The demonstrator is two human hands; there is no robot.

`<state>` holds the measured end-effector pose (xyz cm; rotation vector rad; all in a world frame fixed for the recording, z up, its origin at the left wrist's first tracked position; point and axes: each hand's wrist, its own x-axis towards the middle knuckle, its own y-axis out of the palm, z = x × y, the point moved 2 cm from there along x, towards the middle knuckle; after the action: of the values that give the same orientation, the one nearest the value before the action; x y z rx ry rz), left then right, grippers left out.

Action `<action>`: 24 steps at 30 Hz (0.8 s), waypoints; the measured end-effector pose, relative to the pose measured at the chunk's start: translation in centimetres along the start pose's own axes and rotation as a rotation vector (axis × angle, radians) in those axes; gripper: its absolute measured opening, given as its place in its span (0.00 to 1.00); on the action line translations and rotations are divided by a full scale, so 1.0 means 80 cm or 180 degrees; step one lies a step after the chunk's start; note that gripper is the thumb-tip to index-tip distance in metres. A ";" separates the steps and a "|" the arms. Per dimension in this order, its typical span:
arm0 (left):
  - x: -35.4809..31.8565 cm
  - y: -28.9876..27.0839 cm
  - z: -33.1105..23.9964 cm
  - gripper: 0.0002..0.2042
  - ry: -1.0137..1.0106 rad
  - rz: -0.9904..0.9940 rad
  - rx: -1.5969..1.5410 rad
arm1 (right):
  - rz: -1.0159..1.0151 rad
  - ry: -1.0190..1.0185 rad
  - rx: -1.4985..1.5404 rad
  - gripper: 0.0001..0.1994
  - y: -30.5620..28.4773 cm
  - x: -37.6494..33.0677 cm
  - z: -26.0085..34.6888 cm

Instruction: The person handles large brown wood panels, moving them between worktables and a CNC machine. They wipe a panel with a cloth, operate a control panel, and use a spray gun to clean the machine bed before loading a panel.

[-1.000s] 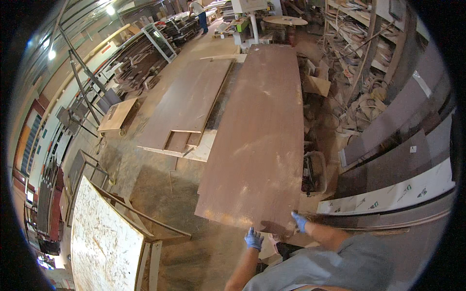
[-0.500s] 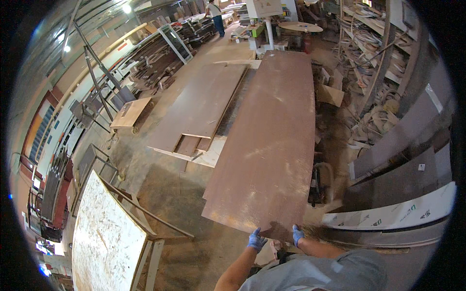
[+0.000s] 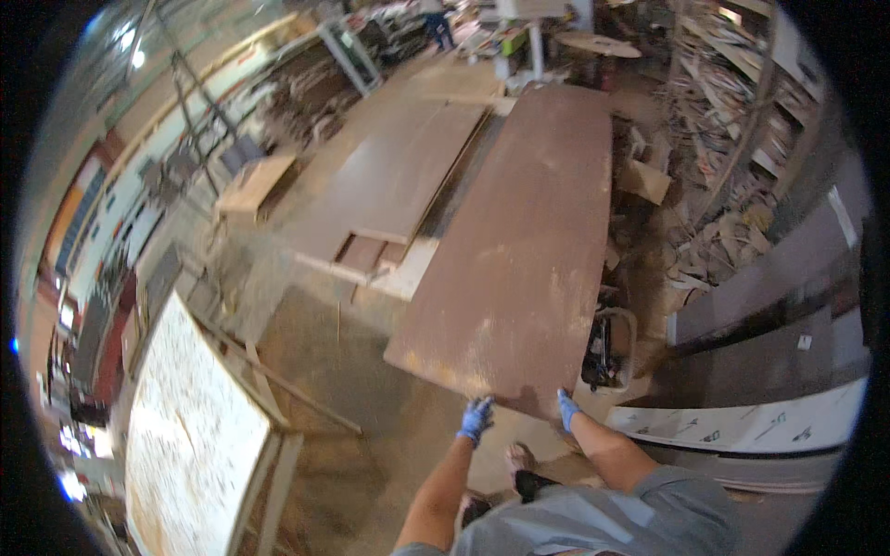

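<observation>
Looking down through the head view, we note a long brown board (image 3: 524,250) running away from us over the workshop floor (image 3: 371,408), its near short edge at our hands. The left hand (image 3: 476,419), in a blue glove, sits at the near edge toward its left corner; the right hand (image 3: 567,409), also gloved, grips the same edge toward the right corner. Both appear closed on the edge, hands apart, though the fingers under the board are hidden.

Our judgement on handling: the board looks large, stiff and heavy, with a dusty, worn face that may be slippery and rough at the rim. Holding one short edge leaves the far end unsupported by us; whether it rests on something we cannot tell. A wide grip near the two corners seems best.

Left of it lies a stack of similar brown panels (image 3: 389,185). A pale speckled sheet (image 3: 190,435) leans on a frame at lower left.
</observation>
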<state>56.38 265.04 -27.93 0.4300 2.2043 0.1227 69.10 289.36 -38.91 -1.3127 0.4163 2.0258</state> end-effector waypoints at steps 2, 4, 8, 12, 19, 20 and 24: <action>-0.036 -0.035 0.013 0.29 0.0382 -0.0220 0.0226 | 0.0299 0.0120 -0.0084 0.34 0.001 -0.011 -0.017; -0.089 -0.087 0.043 0.27 0.0521 -0.0464 0.0276 | 0.0287 0.0414 -0.0161 0.35 0.016 -0.074 -0.007; -0.222 -0.167 0.122 0.26 0.0268 -0.1304 -0.0049 | 0.0131 -0.0221 -0.0619 0.31 -0.001 -0.141 -0.031; -0.335 -0.284 0.348 0.22 0.0010 -0.2629 -0.0713 | 0.0879 -0.0271 -0.2625 0.24 -0.009 -0.111 -0.104; -0.530 -0.273 0.552 0.06 0.0034 -0.3135 -0.2068 | 0.1699 -0.1309 -0.3530 0.13 0.085 -0.126 -0.190; -0.548 -0.270 0.570 0.11 -0.0222 -0.3057 -0.2144 | 0.1666 -0.1846 -0.4070 0.11 0.112 -0.137 -0.199; -0.623 -0.238 0.657 0.29 -0.0257 -0.3512 -0.1722 | 0.1624 -0.2222 -0.3829 0.13 0.196 -0.198 -0.276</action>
<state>120.69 226.62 -27.96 -1.0466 1.9296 0.0854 77.33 259.23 -35.95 -0.9562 -1.0457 3.1509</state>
